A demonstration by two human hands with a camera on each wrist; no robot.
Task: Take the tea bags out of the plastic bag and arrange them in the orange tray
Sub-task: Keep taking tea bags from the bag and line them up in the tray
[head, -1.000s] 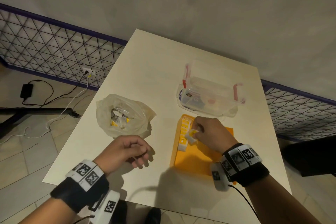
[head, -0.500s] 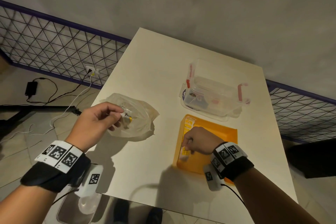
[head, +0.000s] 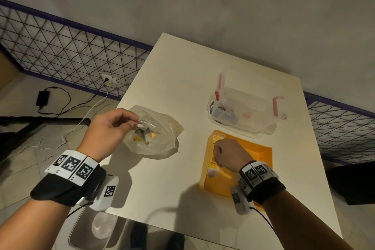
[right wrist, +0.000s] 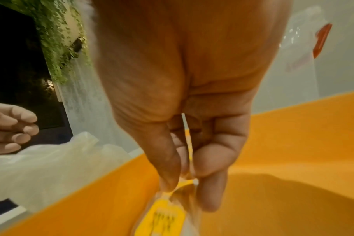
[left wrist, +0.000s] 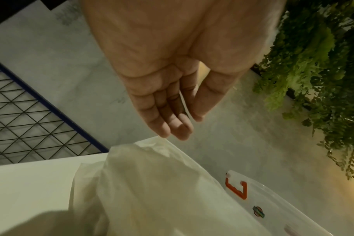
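Note:
A crumpled clear plastic bag (head: 162, 144) lies on the white table (head: 182, 79), with several tea bags (head: 145, 133) showing inside it. My left hand (head: 135, 121) pinches the bag's near-left rim between thumb and fingers; in the left wrist view, my left hand (left wrist: 190, 124) is above the bag (left wrist: 152, 183). The orange tray (head: 257, 154) sits to the right, with a row of tea bags (head: 213, 169) along its left wall. My right hand (head: 216, 156) is over that row. In the right wrist view, my right hand (right wrist: 189, 188) pinches a yellow-labelled tea bag (right wrist: 168, 215) inside the tray (right wrist: 293, 159).
A clear lidded box with red latches (head: 247, 107) stands behind the tray. The table's front edge is close to both wrists. A wire fence (head: 71, 50) and cables on the floor (head: 60, 103) lie to the left.
My left hand rose from the table's front, reached the bag and took hold of its rim. My right hand moved nearer along the tray's left wall with a tea bag.

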